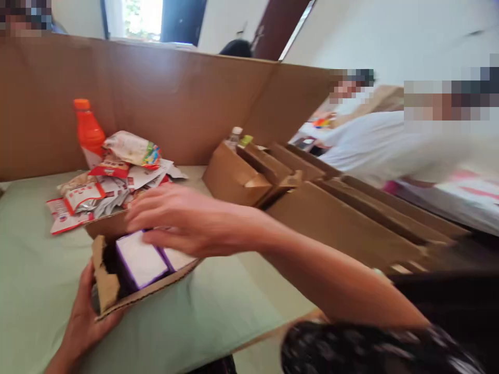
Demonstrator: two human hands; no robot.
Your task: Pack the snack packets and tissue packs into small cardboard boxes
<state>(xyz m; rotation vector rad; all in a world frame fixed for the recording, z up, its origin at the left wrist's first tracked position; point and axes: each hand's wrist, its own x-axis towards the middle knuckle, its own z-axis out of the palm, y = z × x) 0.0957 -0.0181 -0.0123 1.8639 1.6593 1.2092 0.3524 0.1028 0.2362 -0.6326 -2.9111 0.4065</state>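
My left hand (83, 317) is wrapped around the near left end of a small open cardboard box (144, 297), its thumb along the near side. In the box lie a white carton with purple edges (143, 259) and a second white-and-purple carton (177, 258), which is partly hidden by my right hand (183, 218). That hand hovers over the box's opening, slightly blurred. Its fingers are bent and the thumb stands apart from them, with nothing visible between. Just behind the box is a pile of snack packets (113, 176).
An orange bottle (89, 130) stands behind the packets, before a tall cardboard panel (167, 98). Cardboard dividers (339, 223) stand at the right, with a clear bottle (235, 136) among them. A person in a white top (374, 140) is beyond. Pale green cloth (35, 291) covers the table.
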